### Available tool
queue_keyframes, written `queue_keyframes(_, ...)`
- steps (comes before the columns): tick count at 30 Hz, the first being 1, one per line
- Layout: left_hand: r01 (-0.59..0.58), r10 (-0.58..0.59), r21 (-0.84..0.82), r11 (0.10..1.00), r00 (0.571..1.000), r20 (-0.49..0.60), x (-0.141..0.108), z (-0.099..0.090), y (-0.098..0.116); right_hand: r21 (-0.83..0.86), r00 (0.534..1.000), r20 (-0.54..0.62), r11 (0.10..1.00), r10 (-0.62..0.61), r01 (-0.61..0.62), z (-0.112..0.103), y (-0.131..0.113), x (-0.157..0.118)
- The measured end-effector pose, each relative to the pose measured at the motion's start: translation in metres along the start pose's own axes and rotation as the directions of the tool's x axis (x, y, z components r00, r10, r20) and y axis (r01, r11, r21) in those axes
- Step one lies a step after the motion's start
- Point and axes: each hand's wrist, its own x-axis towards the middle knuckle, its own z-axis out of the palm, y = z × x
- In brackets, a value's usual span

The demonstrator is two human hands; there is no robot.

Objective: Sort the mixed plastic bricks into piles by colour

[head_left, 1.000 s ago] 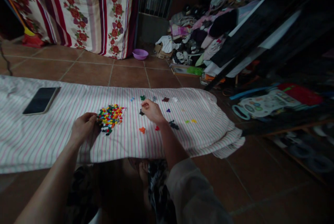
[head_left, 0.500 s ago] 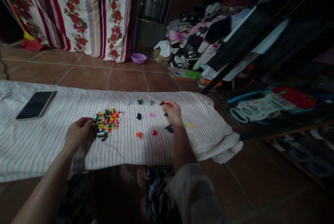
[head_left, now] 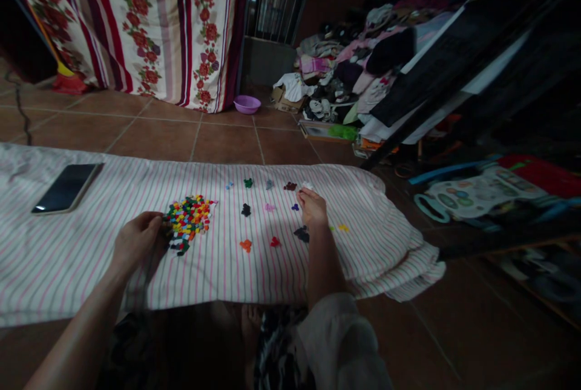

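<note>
A tiled floor (head_left: 158, 135) runs through a dim room, and in front of me a long tabletop (head_left: 204, 281) lies under a white cloth striped in pink and grey. My right hand (head_left: 313, 208) is over its farther right part, thumb and fingertips pinched together just beside a few white pieces (head_left: 307, 185); I can't tell whether a piece is between them. My left hand (head_left: 138, 238) is at the left edge of the mixed pile (head_left: 188, 217), thumb near the fingers, but the tips are too dark for me to say whether they grip anything.

That pile is a jumble of tiny yellow, red, green, orange, white and black pieces. Between it and my right hand, small single-coloured groups sit apart on the cloth. The far row has light blue pieces (head_left: 229, 185), green pieces (head_left: 248, 183), grey pieces (head_left: 269, 184) and dark red pieces (head_left: 290, 186). Nearer me are black pieces (head_left: 246, 210), pink pieces (head_left: 269, 208) and deep blue pieces (head_left: 295, 207), then orange pieces (head_left: 246, 246) and red pieces (head_left: 275, 242). A dark grey group (head_left: 301, 234) lies right by my right wrist, with yellow pieces (head_left: 344, 228) on the other side of it.

Further left, a phone (head_left: 68, 188) lies flat, screen up and dark. Beyond the cloth I see a purple basin (head_left: 247, 105) by a flowered curtain (head_left: 167, 26), a heap of clothes (head_left: 349, 63), and a pale toy panel (head_left: 472, 193) off to the right.
</note>
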Motion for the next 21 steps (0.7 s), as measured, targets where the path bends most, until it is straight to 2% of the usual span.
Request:
queue_keyframes(3, 0.006, -0.006, -0.011, 1.000, 1.000, 0.013, -0.0003, -0.0001, 0.0011, 0.069, 0.991, -0.091, 0.993, 0.098, -0.092, 0.0037, -0.0007, -0.0008)
queue_keyframes(5, 0.004, -0.004, -0.014, 1.000, 1.000, 0.016, -0.0007, -0.0002, 0.0017, 0.101, 0.985, -0.110, 0.987, 0.136, -0.125, 0.0063, -0.0022, -0.0015)
queue_keyframes(15, 0.010, -0.010, 0.024, 1.000, 1.000, -0.016, -0.0020, -0.0005, 0.0036, 0.055, 0.992, -0.020, 0.991, 0.125, -0.124, 0.0052, -0.0034, -0.0009)
queue_keyframes(21, 0.018, -0.019, 0.015, 1.000, 1.000, 0.022, -0.0012, 0.0003, 0.0020, 0.091, 0.986, -0.031, 0.983, 0.164, -0.161, 0.0043, -0.0075, -0.0015)
